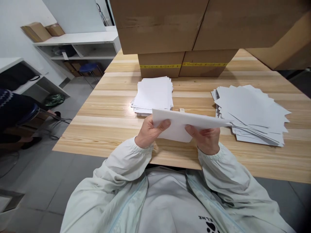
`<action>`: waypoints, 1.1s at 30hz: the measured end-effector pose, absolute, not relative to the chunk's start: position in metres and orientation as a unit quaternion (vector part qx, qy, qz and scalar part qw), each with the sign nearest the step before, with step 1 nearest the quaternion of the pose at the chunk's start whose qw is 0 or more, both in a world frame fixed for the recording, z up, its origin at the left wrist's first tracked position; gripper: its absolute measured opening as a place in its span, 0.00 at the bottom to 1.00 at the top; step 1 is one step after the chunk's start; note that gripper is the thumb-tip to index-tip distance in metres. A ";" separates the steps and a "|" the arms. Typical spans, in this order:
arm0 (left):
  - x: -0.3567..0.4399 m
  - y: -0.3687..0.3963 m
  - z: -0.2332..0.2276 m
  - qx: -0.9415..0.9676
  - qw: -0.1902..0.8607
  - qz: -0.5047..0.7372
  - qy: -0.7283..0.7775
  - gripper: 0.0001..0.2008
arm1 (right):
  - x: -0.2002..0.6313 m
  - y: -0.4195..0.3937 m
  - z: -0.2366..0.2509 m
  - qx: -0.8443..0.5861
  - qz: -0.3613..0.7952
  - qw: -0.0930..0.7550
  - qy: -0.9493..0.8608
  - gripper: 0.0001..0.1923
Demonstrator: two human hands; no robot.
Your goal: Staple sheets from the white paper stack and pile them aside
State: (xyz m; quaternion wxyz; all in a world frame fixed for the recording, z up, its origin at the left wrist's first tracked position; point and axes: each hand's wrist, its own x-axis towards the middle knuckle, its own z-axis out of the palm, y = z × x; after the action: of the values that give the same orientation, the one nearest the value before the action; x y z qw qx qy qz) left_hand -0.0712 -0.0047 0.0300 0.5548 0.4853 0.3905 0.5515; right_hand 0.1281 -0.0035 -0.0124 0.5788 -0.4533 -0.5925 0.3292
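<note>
Between my two hands I hold white paper (176,121) above the front of the wooden table, partly folded or overlapping; whether it is one sheet or more I cannot tell. My left hand (151,131) pinches its left end with the thumb on top. Toward its right side my right hand (205,137) grips the lower edge, thumb on the near face and fingers mostly behind. Just beyond the held paper lies a stack of white paper (155,94). To the right is a larger, untidy pile of white paper (250,110) with uneven edges. A small pale object (181,110) shows behind the paper.
Cardboard boxes (160,29) stand stacked at the back of the wooden table (97,129), the lower ones with yellow tape. Another box (286,48) is at the far right. White shelves (80,38) and a blue stool (88,67) stand left. A seated person (14,106) is at the left edge.
</note>
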 end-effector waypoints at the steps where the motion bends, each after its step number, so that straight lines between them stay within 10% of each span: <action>1: -0.070 -0.005 0.029 0.483 0.557 0.552 0.390 0.25 | 0.127 -0.003 -0.012 -0.451 0.331 0.582 -0.589 0.13; 11: -0.061 -0.022 0.032 0.395 0.658 0.515 0.382 0.22 | 0.138 -0.026 0.009 -0.525 0.255 0.562 -0.585 0.20; 18: -0.055 -0.058 -0.020 0.437 0.615 0.429 0.497 0.47 | 0.178 -0.073 -0.019 -0.563 0.472 0.393 -0.553 0.17; 25: -0.043 -0.053 -0.012 0.415 0.721 0.263 0.488 0.07 | 0.200 -0.084 -0.035 -0.569 0.520 0.419 -0.480 0.22; 33: -0.026 -0.031 -0.004 0.469 0.725 0.198 0.465 0.08 | 0.217 -0.055 -0.031 -0.563 0.491 0.438 -0.501 0.25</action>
State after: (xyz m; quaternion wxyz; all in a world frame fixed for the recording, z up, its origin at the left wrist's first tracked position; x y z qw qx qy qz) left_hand -0.0259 -0.0308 -0.0044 0.7248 0.4687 0.4646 0.1981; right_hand 0.2171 -0.0546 -0.0307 0.4378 -0.5630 -0.5008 0.4905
